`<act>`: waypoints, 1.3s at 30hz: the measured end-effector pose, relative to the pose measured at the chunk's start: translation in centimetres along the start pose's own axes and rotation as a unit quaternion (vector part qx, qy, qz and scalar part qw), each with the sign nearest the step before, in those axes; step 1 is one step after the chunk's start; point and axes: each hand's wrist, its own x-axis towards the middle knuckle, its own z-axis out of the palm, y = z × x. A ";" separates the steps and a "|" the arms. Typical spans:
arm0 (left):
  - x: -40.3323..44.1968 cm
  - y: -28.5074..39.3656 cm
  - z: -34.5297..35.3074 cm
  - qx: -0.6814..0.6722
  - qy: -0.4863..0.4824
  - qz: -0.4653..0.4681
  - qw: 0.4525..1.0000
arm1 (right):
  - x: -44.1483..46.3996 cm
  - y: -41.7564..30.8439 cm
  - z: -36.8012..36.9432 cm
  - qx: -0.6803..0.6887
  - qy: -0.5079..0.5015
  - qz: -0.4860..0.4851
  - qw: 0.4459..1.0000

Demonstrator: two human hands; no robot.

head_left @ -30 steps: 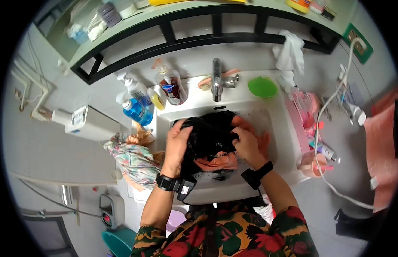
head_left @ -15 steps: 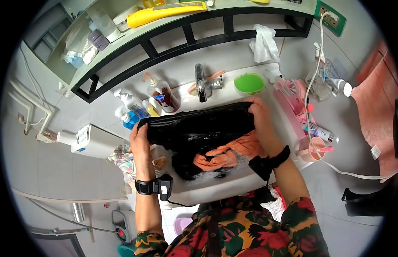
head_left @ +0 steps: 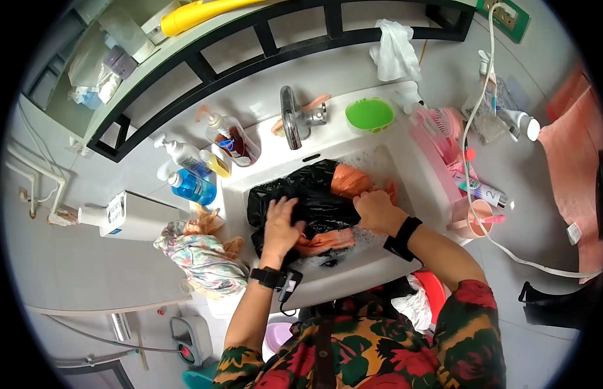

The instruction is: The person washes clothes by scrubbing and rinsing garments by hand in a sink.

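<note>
Wet black cloth (head_left: 321,204) lies bunched in the white sink (head_left: 415,172), with orange cloth (head_left: 351,180) showing behind it and in front of it. Suds float around the front part. My left hand (head_left: 281,227) rests on the left side of the black cloth, its fingers spread. At the right edge of the same cloth is my right hand (head_left: 377,212), fingers curled and pressed together on the black fabric. Both wrists wear black straps.
Behind the sink bowl are a faucet (head_left: 292,120), a green bowl (head_left: 370,115) and pump bottles (head_left: 233,141). Patterned cloth (head_left: 201,256) lies on the left rim. A pink bin (head_left: 434,159) and a cup (head_left: 476,219) stand at the right, near a hanging white cable (head_left: 473,129).
The black cloth, held up and stretched between both hands half a second ago, is now down in the sink. My left hand has moved right and opened; my right hand has come lower.
</note>
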 end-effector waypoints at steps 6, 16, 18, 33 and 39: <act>2.1 -0.8 2.6 0.048 -0.015 0.009 0.999 | -1.3 -1.3 -5.7 0.323 0.158 -0.076 0.930; 1.6 7.0 0.0 -0.406 0.041 0.007 0.913 | 5.0 -8.0 3.0 0.852 0.206 0.226 0.425; 0.7 7.0 2.3 -0.224 0.076 0.009 0.972 | 5.3 -8.1 3.8 0.896 0.201 0.129 0.373; 4.2 -0.2 1.7 -0.006 0.194 -0.045 0.980 | 3.2 -7.3 -0.4 0.874 0.104 0.139 0.454; 3.3 -1.9 -0.6 0.038 0.120 0.007 0.992 | 6.9 -1.3 -0.2 0.546 0.242 0.044 0.801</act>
